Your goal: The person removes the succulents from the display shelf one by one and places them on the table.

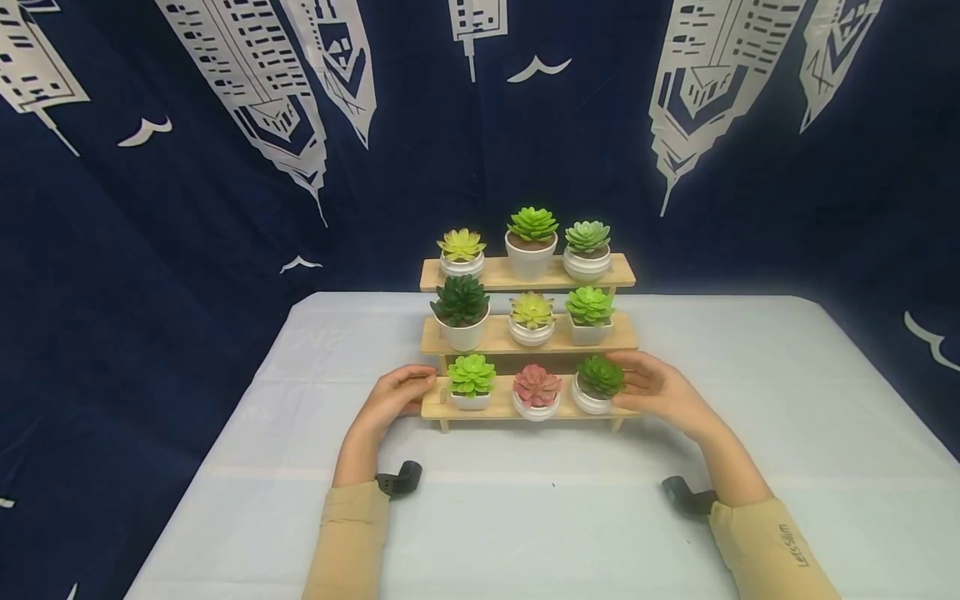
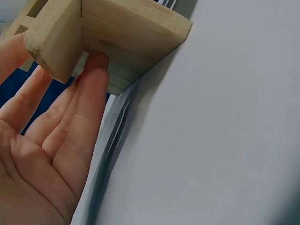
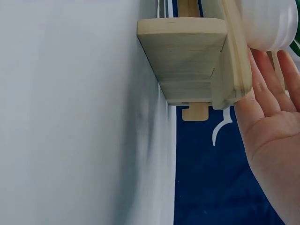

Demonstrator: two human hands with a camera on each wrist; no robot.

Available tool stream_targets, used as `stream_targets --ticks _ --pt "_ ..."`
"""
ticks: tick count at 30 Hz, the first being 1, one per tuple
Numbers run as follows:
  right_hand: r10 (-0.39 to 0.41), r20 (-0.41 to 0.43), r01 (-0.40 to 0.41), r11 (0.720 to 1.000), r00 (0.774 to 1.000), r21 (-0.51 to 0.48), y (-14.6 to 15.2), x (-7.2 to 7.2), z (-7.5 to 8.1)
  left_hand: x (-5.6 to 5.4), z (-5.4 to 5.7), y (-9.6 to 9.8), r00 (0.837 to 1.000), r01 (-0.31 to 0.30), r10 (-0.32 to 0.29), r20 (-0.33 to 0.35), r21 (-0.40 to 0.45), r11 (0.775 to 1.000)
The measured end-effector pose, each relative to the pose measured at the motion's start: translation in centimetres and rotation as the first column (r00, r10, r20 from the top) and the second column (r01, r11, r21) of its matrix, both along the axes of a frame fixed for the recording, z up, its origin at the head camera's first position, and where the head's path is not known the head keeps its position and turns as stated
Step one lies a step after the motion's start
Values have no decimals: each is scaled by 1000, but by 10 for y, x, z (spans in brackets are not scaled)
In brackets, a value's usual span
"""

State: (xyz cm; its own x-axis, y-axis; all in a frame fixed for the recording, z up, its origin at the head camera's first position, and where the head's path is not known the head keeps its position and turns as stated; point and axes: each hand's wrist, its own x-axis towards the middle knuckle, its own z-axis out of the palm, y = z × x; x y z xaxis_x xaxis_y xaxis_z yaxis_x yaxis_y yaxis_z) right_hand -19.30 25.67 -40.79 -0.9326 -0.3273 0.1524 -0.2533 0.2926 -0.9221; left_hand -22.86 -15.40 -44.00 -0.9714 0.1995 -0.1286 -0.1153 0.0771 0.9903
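A three-tier wooden plant stand (image 1: pixel 501 402) bears several small potted succulents. At the left end of its lowest tier, my left hand (image 1: pixel 393 393) holds the board, one finger reaching beneath it in the left wrist view. Around the right side of a dark green succulent (image 1: pixel 601 377) in a white pot, my right hand (image 1: pixel 667 392) has its thumb in front and fingers behind. In the right wrist view those fingers lie along the white pot (image 3: pixel 267 21) above the board end. A pink succulent (image 1: pixel 537 385) and a bright green one (image 1: pixel 471 375) share this tier.
On the middle tier stand a large dark green succulent (image 1: pixel 461 300), a yellow-green one (image 1: pixel 532 308) and a bright green one (image 1: pixel 590 307). Three more pots line the top tier (image 1: pixel 491 271). Behind the white-covered table (image 1: pixel 540 517) hangs a dark blue printed cloth (image 1: pixel 480 150).
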Motion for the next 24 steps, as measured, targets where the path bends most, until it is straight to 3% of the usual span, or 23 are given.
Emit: stream_targets --ticks 6,13,19,24 --pt "20 24 -20 1000 1000 -11 0 -1 -2 -1 -1 -1 999 17 -18 41 23 1000" --pt "20 56 -23 998 998 56 0 -1 -4 8 12 1 999 44 -45 27 35 998" --pt "1 66 -7 995 998 104 -1 -2 -5 -3 -6 -1 999 15 -17 49 40 999" --pt "-8 41 2 990 999 143 -4 -1 -3 -4 -11 -1 999 5 -7 35 51 999"
